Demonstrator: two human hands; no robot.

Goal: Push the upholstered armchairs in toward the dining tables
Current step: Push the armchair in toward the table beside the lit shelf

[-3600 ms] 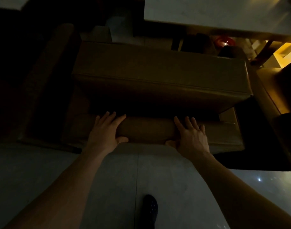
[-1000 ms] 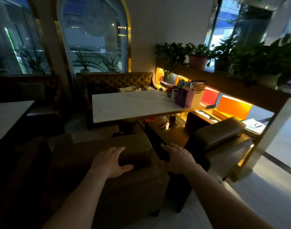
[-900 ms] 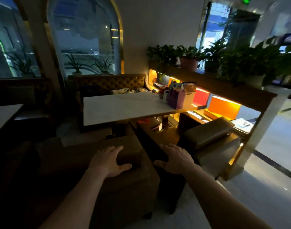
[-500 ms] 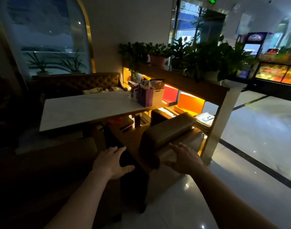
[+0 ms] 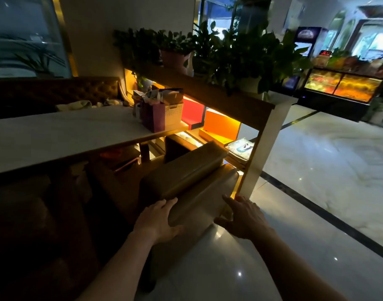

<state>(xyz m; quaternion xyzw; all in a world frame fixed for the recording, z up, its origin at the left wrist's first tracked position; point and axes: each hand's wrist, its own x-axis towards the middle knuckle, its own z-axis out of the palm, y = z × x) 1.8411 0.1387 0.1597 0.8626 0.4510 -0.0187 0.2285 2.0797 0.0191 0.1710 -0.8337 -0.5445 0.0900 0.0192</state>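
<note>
Both hands have shifted onto the armchair back, fingers spread flat.

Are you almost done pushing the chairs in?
Partly. The dark armchair on the left already looks tucked against the table. In hand is the tan armchair: the left hand lies flat on its backrest, and the right hand is at its far corner, touching or not I cannot tell. Its seat reaches under the table's edge, so a final shove seems left. Other tables are out of view.

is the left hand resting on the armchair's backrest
Yes, the left hand lies flat on the backrest of the tan armchair.
</note>
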